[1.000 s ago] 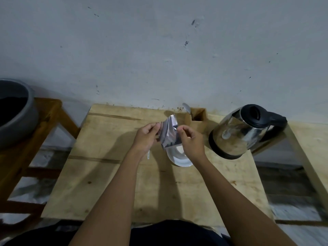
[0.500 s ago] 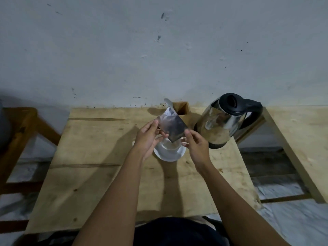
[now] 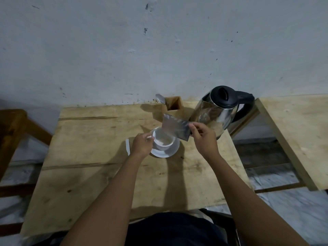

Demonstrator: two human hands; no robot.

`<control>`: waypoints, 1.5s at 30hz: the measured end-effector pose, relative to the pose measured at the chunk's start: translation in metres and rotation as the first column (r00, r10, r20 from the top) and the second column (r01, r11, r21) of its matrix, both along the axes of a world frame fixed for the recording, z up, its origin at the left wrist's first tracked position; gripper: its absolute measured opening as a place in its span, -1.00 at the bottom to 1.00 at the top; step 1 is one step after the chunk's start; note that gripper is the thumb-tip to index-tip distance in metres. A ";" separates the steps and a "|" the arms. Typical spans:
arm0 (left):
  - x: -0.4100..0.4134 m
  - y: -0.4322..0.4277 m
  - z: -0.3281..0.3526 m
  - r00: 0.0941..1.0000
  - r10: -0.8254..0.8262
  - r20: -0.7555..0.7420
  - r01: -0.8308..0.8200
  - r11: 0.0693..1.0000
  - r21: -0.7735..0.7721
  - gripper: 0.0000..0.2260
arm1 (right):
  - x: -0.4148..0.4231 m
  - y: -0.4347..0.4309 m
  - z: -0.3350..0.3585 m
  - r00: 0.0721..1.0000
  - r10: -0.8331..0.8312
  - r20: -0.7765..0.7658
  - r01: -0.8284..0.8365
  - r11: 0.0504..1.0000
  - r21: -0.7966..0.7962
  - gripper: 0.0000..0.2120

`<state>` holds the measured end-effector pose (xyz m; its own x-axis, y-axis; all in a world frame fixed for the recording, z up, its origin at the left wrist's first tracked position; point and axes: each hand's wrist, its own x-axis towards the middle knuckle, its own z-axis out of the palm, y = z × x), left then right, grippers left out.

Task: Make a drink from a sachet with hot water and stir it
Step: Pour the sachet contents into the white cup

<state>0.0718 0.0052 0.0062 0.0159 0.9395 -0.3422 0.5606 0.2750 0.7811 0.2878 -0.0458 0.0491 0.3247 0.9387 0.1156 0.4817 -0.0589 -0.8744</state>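
Fingers of our right hand (image 3: pixel 204 139) pinch the silver sachet (image 3: pixel 174 128) by its right end, with the thumb on the near face. We hold it tilted, its lower left corner dipping over the white cup (image 3: pixel 162 142). Our left hand (image 3: pixel 142 145) sits just beside the cup's left rim, its fingers curled and pinching a small white scrap (image 3: pixel 150 138).

The cup stands upright on a white saucer (image 3: pixel 168 154), about the middle of the wooden bench (image 3: pixel 88 157), and something pale and brownish lies inside it. A narrow white strip (image 3: pixel 127 147) lies flat on the bench just left of our left hand.

Behind our right hand a steel kettle (image 3: pixel 216 114) with a black lid and handle stands upright at the bench's right rear corner. We cannot tell whether the sachet touches it.

At the back edge, beside the kettle, stands a small open wooden box (image 3: pixel 173 105). A metal spoon (image 3: pixel 159 98) pokes out of it, leaning left.

A second bench (image 3: pixel 292 132) stands to the right, set apart from ours, and a dark wooden frame (image 3: pixel 14 125) stands at the left. A grey wall (image 3: pixel 159 50) rises behind everything.
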 end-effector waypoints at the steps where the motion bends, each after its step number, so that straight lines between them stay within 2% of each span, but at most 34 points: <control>1: 0.000 -0.001 -0.002 1.000 0.000 -0.002 0.000 1.000 0.003 -0.70 | 0.001 0.001 0.001 0.998 0.023 0.063 -0.023 1.000 0.000 -0.82; 6: -0.001 -0.002 -0.004 1.000 0.004 0.007 -0.004 0.999 0.054 -0.72 | 0.004 0.011 0.010 0.901 0.124 0.417 -0.135 0.991 -0.003 -0.79; 10: -0.001 -0.003 -0.004 1.000 -0.006 0.012 0.005 0.998 0.069 -0.73 | 0.000 0.022 0.016 0.813 0.225 0.537 -0.228 0.972 -0.062 -0.77; 16: -0.001 -0.003 -0.002 0.997 0.035 0.068 -0.037 0.999 0.036 -0.74 | -0.004 0.038 0.025 0.657 0.286 0.698 -0.349 0.936 -0.055 -0.85; 20: -0.001 -0.003 -0.002 0.993 0.069 0.092 -0.071 0.997 0.011 -0.75 | -0.005 0.044 0.026 0.626 0.253 0.738 -0.354 0.935 -0.020 -0.89; 31: -0.001 -0.003 0.000 0.993 0.066 0.100 -0.067 0.998 0.000 -0.75 | -0.005 0.062 0.030 0.542 0.348 0.765 -0.412 0.903 -0.119 -0.79; 37: -0.001 -0.002 0.000 0.993 0.076 0.093 -0.075 0.997 -0.017 -0.74 | -0.006 0.064 0.027 0.543 0.371 0.754 -0.409 0.900 -0.148 -0.74; 41: 0.000 0.002 0.002 0.999 0.030 0.042 -0.034 0.995 0.089 -0.68 | -0.005 0.067 0.028 0.538 0.392 0.746 -0.421 0.892 -0.165 -0.75; 45: 0.001 0.004 0.002 1.000 -0.001 0.020 -0.003 0.980 0.197 -0.73 | -0.007 0.068 0.031 0.544 0.418 0.727 -0.441 0.880 -0.176 -0.77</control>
<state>0.0724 0.0097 0.0086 0.0194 0.9885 -0.1497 0.5445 0.1151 0.8308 0.2812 0.0220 0.0802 -0.3198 0.9358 0.1480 0.9120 0.3464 -0.2195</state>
